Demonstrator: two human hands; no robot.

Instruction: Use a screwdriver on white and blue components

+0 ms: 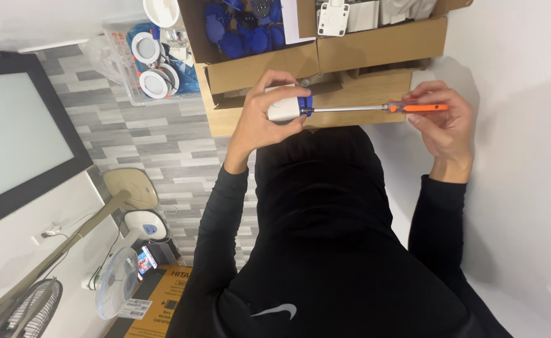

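Above wooden worktop (375, 87) with open cardboard boxes (375, 44), left hand (266, 119) clamped around small white-and-blue plastic fitting (286, 107), right hand (441, 119) closed on orange-handled screwdriver (375, 108), tip seated in fitting's side; screw apparently mid-turn, fastening seemingly unfinished.

white device (283, 110) half hidden by left hand (260, 122), cardboard boxes (325, 53) cut off at top

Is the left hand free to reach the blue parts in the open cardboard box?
Probably not now: the left hand grips a small white device. The blue parts lie uncovered just beyond it.
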